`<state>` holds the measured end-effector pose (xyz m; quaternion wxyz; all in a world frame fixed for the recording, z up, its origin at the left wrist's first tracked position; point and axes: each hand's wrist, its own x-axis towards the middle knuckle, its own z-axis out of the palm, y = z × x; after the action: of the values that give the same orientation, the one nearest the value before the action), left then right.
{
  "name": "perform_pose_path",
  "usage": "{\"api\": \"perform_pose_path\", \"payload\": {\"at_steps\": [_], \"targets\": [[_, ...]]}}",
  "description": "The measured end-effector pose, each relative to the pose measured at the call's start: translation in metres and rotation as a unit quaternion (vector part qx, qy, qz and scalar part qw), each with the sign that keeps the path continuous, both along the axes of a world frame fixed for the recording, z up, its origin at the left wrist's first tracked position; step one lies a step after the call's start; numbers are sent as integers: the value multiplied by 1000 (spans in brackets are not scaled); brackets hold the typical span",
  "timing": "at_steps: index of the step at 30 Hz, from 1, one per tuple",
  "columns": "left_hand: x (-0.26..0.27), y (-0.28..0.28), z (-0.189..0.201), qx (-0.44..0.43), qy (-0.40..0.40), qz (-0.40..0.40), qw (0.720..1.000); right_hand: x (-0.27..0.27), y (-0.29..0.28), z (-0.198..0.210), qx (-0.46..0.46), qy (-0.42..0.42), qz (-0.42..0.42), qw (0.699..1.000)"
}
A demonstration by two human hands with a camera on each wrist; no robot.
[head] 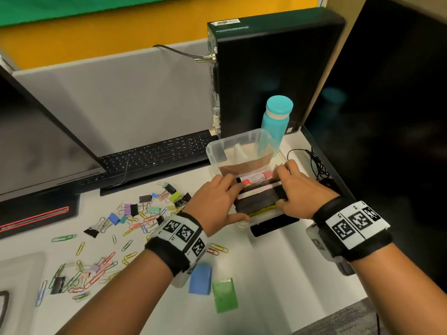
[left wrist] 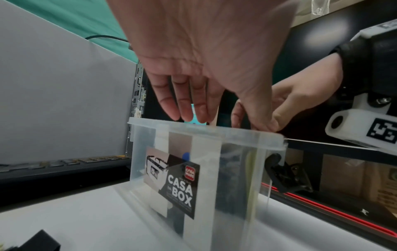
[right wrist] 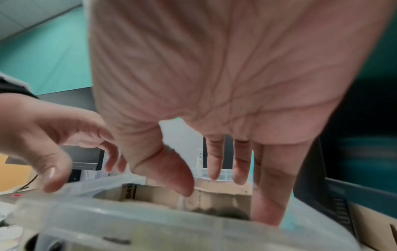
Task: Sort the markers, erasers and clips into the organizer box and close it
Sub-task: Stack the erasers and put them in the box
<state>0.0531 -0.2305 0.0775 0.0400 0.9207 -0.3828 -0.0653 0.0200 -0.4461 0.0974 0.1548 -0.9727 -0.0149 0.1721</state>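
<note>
The clear organizer box (head: 238,137) stands open at centre right, with cardboard dividers inside. A red and white marker (head: 255,177) lies in it. In its near section sit dark felt board erasers (head: 261,198). My left hand (head: 217,201) reaches over the box's left end and my right hand (head: 297,189) over its right end. Both have straight fingers touching the erasers. In the left wrist view the left hand (left wrist: 193,101) points down past the box rim (left wrist: 214,134). In the right wrist view the right hand (right wrist: 240,161) dips inside the rim (right wrist: 150,225).
Binder clips (head: 145,209) and paper clips (head: 96,269) lie scattered left of the box. A blue block (head: 200,279) and a green block (head: 225,294) lie near the front. A teal bottle (head: 277,119), a tower (head: 273,68), a keyboard (head: 154,158) and cables (head: 316,163) surround the box.
</note>
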Motion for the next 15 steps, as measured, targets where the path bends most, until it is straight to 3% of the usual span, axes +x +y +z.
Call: {"api": "perform_pose_path", "payload": {"at_steps": [5,11,15], "targets": [[-10,3,-9,31,-7,-51,998,-3,6,-11,-21,67,2,998],[-15,4,-11,55,-20,-71,996,-1,6,-14,-39,53,-14,998],[-17,-5,-10,97,-10,-82,992,-2,15,-17,-110,54,-7,992]]}}
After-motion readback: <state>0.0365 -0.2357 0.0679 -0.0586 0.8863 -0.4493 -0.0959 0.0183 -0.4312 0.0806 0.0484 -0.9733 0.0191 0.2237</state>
